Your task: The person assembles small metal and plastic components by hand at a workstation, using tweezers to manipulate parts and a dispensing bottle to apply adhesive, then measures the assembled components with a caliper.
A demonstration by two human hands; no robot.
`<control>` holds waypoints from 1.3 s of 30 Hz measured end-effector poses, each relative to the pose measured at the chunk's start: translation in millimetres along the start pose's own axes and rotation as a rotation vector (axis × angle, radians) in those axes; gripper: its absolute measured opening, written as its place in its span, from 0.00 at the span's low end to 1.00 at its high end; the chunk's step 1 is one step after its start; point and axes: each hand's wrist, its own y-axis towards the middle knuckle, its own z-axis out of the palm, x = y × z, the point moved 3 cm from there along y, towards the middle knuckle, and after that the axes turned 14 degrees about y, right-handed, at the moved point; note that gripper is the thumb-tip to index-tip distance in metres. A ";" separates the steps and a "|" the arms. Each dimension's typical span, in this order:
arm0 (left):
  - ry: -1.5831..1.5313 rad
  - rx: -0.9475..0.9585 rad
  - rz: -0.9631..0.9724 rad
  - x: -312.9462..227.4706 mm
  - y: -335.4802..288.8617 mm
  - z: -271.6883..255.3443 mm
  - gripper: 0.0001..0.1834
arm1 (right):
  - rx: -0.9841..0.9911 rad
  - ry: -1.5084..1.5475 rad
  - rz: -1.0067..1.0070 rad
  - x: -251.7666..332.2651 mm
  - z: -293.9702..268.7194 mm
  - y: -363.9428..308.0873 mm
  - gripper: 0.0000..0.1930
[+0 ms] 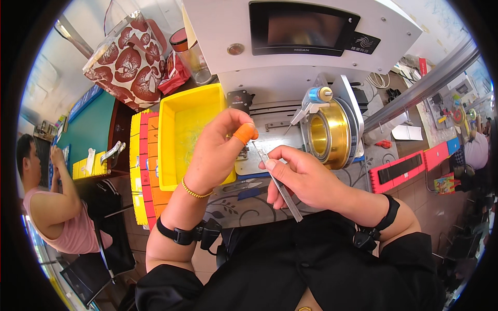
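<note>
My left hand [215,147] is closed in a pinch, with an orange finger cot [244,133] on one digit. Its fingertips meet just above the upper end of a slim, flat grey metal strip [289,199]. Whatever small thing they pinch is too small to make out. My right hand [306,176] grips that strip between thumb and fingers, and its lower end slants down toward my lap. Both hands are raised in front of a white machine [316,65] with a dark screen [306,28]. Behind my right hand sits a shiny gold ring-shaped part [334,132] on the machine.
Left of my hands stands a yellow bin [167,124] with fine pale strands inside. Red, orange and yellow trays [146,176] are stacked beside it. A patterned box [127,62] is behind. A person in pink [65,217] sits far left. A metal post [425,88] slants at right.
</note>
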 end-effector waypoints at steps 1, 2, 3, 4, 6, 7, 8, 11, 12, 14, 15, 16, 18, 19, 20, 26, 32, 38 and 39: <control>-0.005 -0.004 0.009 0.2 0.0 0.0 0.04 | 0.004 0.006 0.001 0.1 0.4 0.8 0.15; -0.007 -0.004 0.008 0.5 0.0 -0.1 0.04 | 0.007 0.013 0.002 0.3 0.9 1.6 0.15; -0.025 0.000 0.014 0.1 0.0 -0.1 0.04 | 0.006 0.012 0.004 1.6 1.8 2.4 0.15; -0.043 0.003 0.019 0.1 0.1 0.0 0.04 | 0.004 0.003 0.015 3.3 2.9 3.2 0.15; -0.056 0.009 0.027 0.8 0.3 0.0 0.04 | 0.001 -0.007 0.027 5.1 3.6 4.4 0.15; -0.068 0.014 0.036 0.9 0.3 0.1 0.04 | 0.005 -0.008 0.033 5.4 4.0 4.9 0.15; -0.069 0.014 0.034 0.8 0.2 0.1 0.04 | 0.010 -0.008 0.038 5.9 4.3 5.4 0.15; -0.071 0.023 0.036 0.8 0.1 0.2 0.05 | 0.001 -0.030 0.070 11.0 5.3 5.1 0.15; -0.071 0.022 0.039 1.2 0.3 0.5 0.05 | 0.000 -0.030 0.070 11.4 4.5 6.3 0.15; -0.072 0.023 0.042 1.5 0.4 0.8 0.05 | 0.018 -0.008 0.085 11.5 4.3 8.7 0.15; -0.051 0.017 0.045 1.4 0.3 0.3 0.05 | 0.018 -0.008 0.085 12.0 4.6 9.4 0.15; -0.029 0.012 0.047 1.2 0.2 0.0 0.05 | 0.020 0.004 0.083 12.7 5.3 10.0 0.15; -0.023 0.003 0.051 2.1 0.3 0.4 0.05 | 0.022 0.017 0.079 12.7 5.8 10.8 0.15; -0.017 -0.007 0.055 2.5 0.3 0.4 0.05 | 0.017 0.035 0.083 11.3 5.1 11.7 0.15; -0.016 -0.007 0.055 2.7 0.2 0.5 0.05 | 0.012 0.054 0.086 10.1 4.5 12.5 0.15; 0.035 0.004 0.046 3.8 1.3 1.6 0.05 | 0.025 0.105 0.055 6.4 3.0 17.5 0.16; 0.023 -0.073 0.040 10.9 0.0 -2.0 0.04 | 0.023 0.032 0.039 3.7 2.4 -5.0 0.16; -0.116 -0.338 0.120 16.7 -8.9 -32.7 0.05 | -0.078 -0.721 -0.382 -47.6 -40.7 -18.1 0.11; -0.023 -0.406 0.104 24.7 -14.5 -43.9 0.05 | -0.138 -1.090 -0.622 -49.9 -42.5 -19.4 0.11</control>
